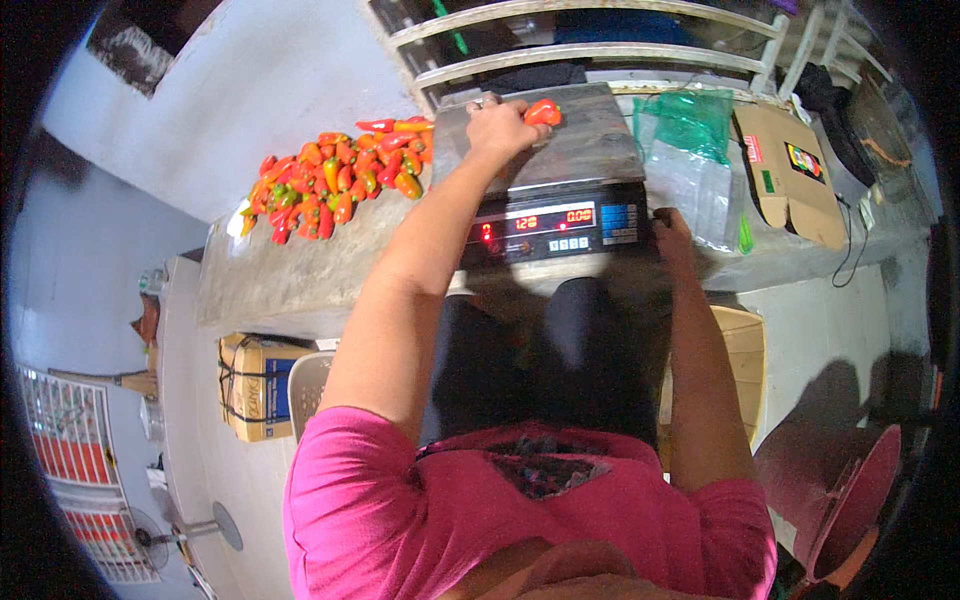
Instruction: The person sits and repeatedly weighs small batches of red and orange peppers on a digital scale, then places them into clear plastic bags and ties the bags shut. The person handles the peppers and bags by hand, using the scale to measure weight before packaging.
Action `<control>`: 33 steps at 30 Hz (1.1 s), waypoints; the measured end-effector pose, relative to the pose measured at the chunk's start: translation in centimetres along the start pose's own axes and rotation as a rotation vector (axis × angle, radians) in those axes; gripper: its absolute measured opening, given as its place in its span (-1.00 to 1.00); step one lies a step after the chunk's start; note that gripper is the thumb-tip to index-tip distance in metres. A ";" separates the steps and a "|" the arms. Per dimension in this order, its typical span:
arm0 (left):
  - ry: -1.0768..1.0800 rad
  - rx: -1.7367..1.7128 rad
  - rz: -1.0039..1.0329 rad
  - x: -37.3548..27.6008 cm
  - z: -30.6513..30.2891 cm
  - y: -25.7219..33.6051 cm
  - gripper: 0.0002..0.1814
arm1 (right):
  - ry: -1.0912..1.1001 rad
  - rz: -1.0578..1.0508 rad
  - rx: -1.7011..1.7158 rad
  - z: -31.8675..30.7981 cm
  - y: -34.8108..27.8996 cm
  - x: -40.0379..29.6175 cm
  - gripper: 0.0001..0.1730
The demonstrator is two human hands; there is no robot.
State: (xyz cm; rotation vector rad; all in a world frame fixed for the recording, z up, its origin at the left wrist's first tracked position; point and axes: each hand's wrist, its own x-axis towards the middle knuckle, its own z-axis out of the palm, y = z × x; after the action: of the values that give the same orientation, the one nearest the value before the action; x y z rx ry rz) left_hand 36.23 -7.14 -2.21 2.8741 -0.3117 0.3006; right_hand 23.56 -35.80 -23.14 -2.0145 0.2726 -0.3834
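Observation:
Over the metal pan [577, 157] of a digital scale, my left hand [502, 127] reaches from the left, its fingers at a red pepper [543, 112]. Whether the fingers grip the pepper or only touch it cannot be told. Below the pan, the scale's front panel [555, 225] shows lit red digits. My right hand [671, 229] is at the right side of the scale with its fingers curled; what it touches there is too dark to tell. A pile of red, orange and green peppers [330, 176] lies on the counter left of the scale.
Green and clear plastic bags [694, 165] and a flattened cardboard piece [791, 172] lie right of the scale on the concrete counter [300, 277]. White metal rails [600, 52] stand behind. A strapped cardboard box [259, 386] is below at left, and a fan [150, 536] stands farther off.

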 end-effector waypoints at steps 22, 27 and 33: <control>0.214 -0.286 0.141 -23.9 0.0 -10.9 -0.43 | 0.063 0.121 0.051 0.7 -0.1 0.0 -0.77; 0.103 -0.413 -0.130 -33.0 1.1 -12.7 -0.48 | 0.065 0.143 0.130 0.8 1.7 0.6 -0.77; 0.012 -0.393 -0.036 -31.3 1.6 -12.3 -0.52 | -0.061 0.200 -0.670 -1.1 -5.0 -0.9 -0.77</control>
State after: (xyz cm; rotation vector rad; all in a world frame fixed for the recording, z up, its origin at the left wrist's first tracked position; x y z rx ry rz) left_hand 9.47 9.91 -13.35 2.4879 -0.2802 0.2212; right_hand 22.46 -34.13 -18.29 -2.6145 0.6212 -0.1027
